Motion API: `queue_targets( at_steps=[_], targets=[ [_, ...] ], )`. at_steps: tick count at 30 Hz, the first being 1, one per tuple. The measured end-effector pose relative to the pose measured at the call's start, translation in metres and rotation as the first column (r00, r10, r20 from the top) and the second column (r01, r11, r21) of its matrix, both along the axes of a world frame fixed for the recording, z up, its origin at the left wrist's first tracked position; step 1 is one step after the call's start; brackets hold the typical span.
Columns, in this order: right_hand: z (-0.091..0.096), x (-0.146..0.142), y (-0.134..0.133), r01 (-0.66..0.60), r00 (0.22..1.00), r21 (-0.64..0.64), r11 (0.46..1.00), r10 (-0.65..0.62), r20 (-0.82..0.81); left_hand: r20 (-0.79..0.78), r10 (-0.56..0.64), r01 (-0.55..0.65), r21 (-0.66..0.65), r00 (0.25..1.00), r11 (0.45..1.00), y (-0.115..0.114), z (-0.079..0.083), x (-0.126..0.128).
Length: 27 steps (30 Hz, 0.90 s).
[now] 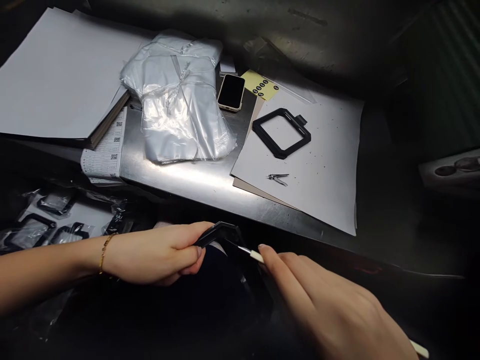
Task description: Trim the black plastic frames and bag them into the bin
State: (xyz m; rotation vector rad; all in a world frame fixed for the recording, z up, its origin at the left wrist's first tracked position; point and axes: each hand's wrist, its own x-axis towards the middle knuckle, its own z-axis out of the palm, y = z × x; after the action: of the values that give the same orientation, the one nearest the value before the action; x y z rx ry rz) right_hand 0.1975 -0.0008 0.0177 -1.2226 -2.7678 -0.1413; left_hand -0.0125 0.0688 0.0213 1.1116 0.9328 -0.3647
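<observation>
My left hand (150,255), with a gold bracelet on its wrist, is closed on a black plastic frame (225,231) held above my lap. Part of that frame is lost against the dark clothing. My right hand (318,295) grips a slim white-handled tool with a pointed metal tip (255,255). The tip meets the frame's edge or lies just beside it; its exact kind I cannot make out. On white sheets (330,150) lies a similar black frame (282,152) with a small tab. Metal nail clippers (278,178) rest below it among dark specks.
Clear plastic bags (168,125), tied in bundles, sit mid-table beside a phone (231,92) and a yellow sticker sheet (258,85). Large sheets (67,75) are stacked at left over printed labels (108,150). Several bagged black frames (33,230) lie lower left. The metal table's edge (225,205) runs in front.
</observation>
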Motion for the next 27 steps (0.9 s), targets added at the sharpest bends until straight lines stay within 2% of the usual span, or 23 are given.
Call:
queue_targets(
  at_steps=[4,12,18,22,27],
  targets=[
    [-0.002,-0.006,0.005,-0.016,0.999,-0.009,1.0,0.016,0.043,0.019,0.007,-0.007,-0.003,1.0,1.0,0.001,0.0,-0.001],
    [0.0,-0.007,0.003,-0.045,0.985,-0.016,0.999,0.047,0.165,-0.002,0.081,-0.081,-0.046,0.997,0.996,-0.007,-0.017,-0.009],
    [0.004,-0.01,0.0,0.009,0.982,-0.068,0.998,0.004,0.188,0.007,0.073,-0.073,-0.016,0.997,0.997,-0.006,-0.012,-0.006],
    [0.002,-0.008,0.004,0.029,0.988,-0.111,0.993,-0.011,0.156,0.002,0.048,-0.048,-0.016,0.999,0.999,-0.002,-0.006,-0.003],
    [-0.002,-0.006,0.007,0.086,0.996,-0.181,0.98,-0.084,0.015,0.038,0.05,-0.05,0.001,0.998,0.999,-0.001,-0.005,-0.004]
  ],
)
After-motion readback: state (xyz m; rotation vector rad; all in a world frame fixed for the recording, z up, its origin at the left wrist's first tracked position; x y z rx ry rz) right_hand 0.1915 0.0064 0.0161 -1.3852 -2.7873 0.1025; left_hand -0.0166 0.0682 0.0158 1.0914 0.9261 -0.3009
